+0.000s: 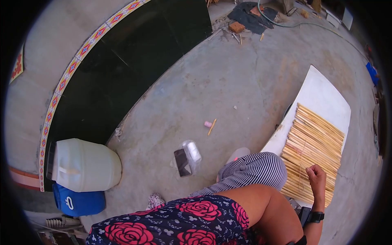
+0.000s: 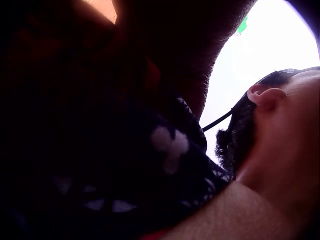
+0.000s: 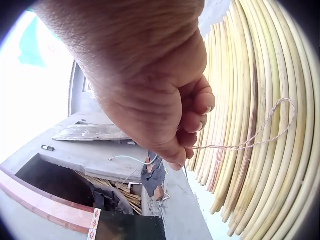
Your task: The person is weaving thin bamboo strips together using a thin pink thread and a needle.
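Observation:
My right hand (image 1: 316, 179) hovers over a row of pale peeled sticks (image 1: 314, 143), laid side by side on a white board (image 1: 322, 87). In the right wrist view, the thumb and fingertips of that hand pinch the end of a thin twisted string (image 3: 245, 146). From there the string runs across the sticks and ends in a loose loop. My left hand (image 2: 185, 45) shows only as a dark, shadowed shape in the left wrist view, close to the flowered shirt (image 2: 170, 145); its fingers are hidden.
A phone (image 1: 182, 162) and a clear plastic wrap (image 1: 193, 151) lie on the concrete floor. Beyond them are a pink spool (image 1: 208, 124) and a short stick (image 1: 212, 127). A white barrel (image 1: 87, 165) and a blue drum (image 1: 81, 200) stand at the left. A brick (image 1: 237, 27) lies farther back.

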The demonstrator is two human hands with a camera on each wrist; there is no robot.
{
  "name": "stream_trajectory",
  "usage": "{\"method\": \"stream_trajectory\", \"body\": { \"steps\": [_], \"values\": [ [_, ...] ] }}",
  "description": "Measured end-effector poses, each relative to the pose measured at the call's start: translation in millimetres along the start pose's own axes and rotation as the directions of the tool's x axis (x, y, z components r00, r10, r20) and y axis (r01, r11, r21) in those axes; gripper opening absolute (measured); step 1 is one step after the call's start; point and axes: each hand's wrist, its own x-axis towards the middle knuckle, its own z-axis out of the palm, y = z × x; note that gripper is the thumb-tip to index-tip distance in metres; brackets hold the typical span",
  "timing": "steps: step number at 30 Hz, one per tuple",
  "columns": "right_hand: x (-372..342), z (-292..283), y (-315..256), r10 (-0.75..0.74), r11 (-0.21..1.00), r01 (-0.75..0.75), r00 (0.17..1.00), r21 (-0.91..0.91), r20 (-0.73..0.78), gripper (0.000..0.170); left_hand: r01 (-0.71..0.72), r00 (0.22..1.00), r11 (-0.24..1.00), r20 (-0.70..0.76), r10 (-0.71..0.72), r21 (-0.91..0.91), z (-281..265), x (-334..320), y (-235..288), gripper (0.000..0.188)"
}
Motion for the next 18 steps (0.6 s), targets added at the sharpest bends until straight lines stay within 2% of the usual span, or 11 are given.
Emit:
{"method": "stream_trajectory", "body": {
  "steps": [8,14,15,18],
  "values": [
    [4.0,-3.6,2.2,-0.039,0.998,0.034,0.995,-0.06,-0.091,0.024,-0.019,1.0,1.0,0.013,0.019,-0.02,-0.9,8.6,-2.3,0.059],
    [3.0,0.6,-4.4,-0.008,1.0,0.007,0.998,-0.025,-0.06,0.023,-0.029,0.998,0.998,0.054,0.032,-0.054,3.7,24.9,-9.0,0.06],
    [7.9,0.8,8.2,-0.044,0.995,0.039,0.998,-0.09,-0.047,0.023,-0.029,0.997,0.997,0.066,0.033,-0.067,6.4,30.3,-11.2,0.06],
    [4.3,-1.5,0.9,0.015,0.998,-0.015,1.0,-0.062,-0.003,0.024,-0.081,0.991,0.988,0.098,0.094,-0.133,17.1,49.7,-14.4,0.06]
  ]
}}
